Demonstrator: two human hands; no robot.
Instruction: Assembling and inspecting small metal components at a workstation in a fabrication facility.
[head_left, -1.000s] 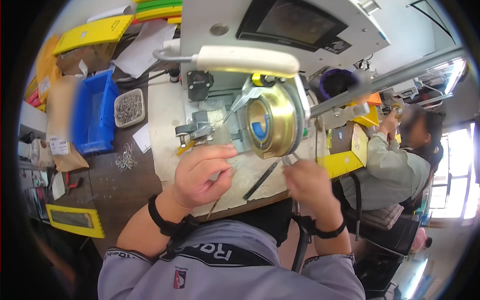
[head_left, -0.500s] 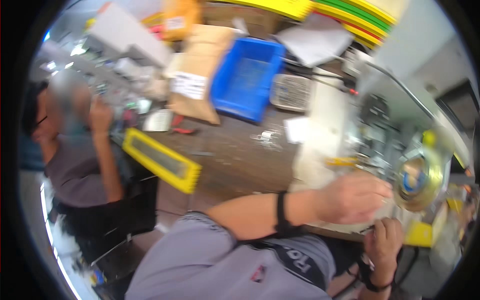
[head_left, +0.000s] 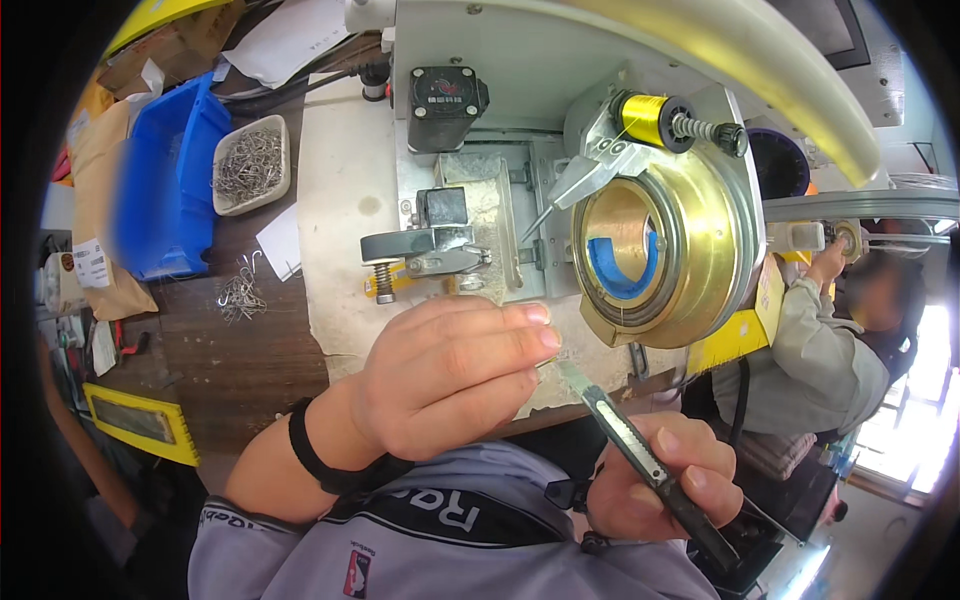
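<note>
Right, the brass ring (head_left: 722, 270) on the machine is the landmark. The left hand (head_left: 450, 370) is left of the ring and nearer the body, palm down; its fingers are drawn narrow into a pinch, tips pointing toward the ring's lower side. A tiny sliver seems to show at the tips; cannot tell what it is, or whether it is gripped.

The right hand (head_left: 632, 502) sits below the ring, on the body side, fingers wrapped around the dark handle of a slim knife (head_left: 630, 438). The knife lies between ring and body, just right of the left fingertips and below them. Its long axis slants: blade end up and left, butt down and right. The blade tip is just beside the left fingertips; contact unclear. The right hand is well back from the tip, so the left fingers are nearer the edge.

A blue strip (head_left: 605, 274) curves inside the ring's bore; a spool of yellow thread (head_left: 648, 120) is mounted above it. Well left of the ring, on the counter (head_left: 270, 385): loose wire hooks (head_left: 241, 294), a pale dish (head_left: 286, 165) of small metal pieces, a blue bin (head_left: 195, 180). Right of the ring, a co-worker (head_left: 800, 350).
</note>
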